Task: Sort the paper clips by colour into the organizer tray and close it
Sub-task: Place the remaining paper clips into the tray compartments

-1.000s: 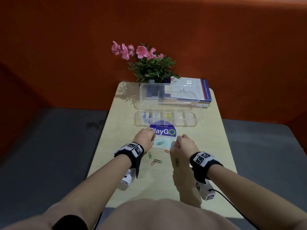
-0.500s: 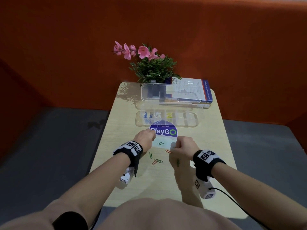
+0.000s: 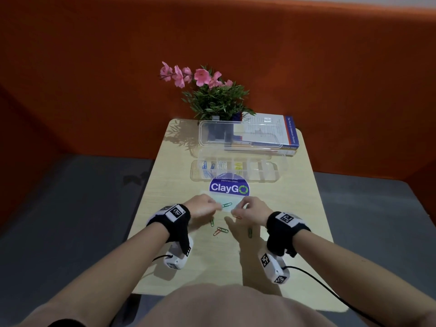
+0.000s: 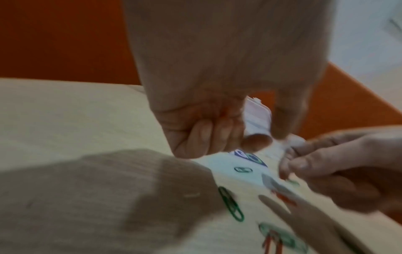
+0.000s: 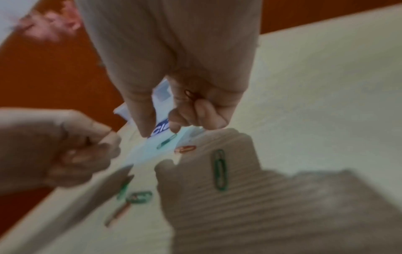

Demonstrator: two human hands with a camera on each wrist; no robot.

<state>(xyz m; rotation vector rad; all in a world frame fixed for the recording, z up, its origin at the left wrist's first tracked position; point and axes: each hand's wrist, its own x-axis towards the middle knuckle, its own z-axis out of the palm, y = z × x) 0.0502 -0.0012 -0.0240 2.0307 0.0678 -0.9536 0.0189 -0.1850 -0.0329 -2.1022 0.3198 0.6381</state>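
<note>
Small table [image 3: 295, 215] against an orange wall. Open tray [image 3: 238, 172] sat mid-frame; loose clips [image 3: 227, 205] lay lower centre. Right hand [image 3: 252, 208] pinched a dark clip [image 5: 190, 95]. Left hand [image 3: 203, 206] was curled; contents unclear. Best approach: one colour per trip, drop low into its compartment.

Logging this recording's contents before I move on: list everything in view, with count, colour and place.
Table: one, pale wood, centre.
Organizer tray: one, clear, lid open, mid-table; blue, white and yellow clips in separate compartments.
Green clips: four, loose near the hands.
Red clips: two, loose there too.
ClayGo sticker: one, blue, before the tray.
Book: one, behind the tray.
Flowering plant: one, pink and green, far edge.
Left hand: fingers curled; contents unclear.
Right hand: grips a held clip, dark reddish.
</note>
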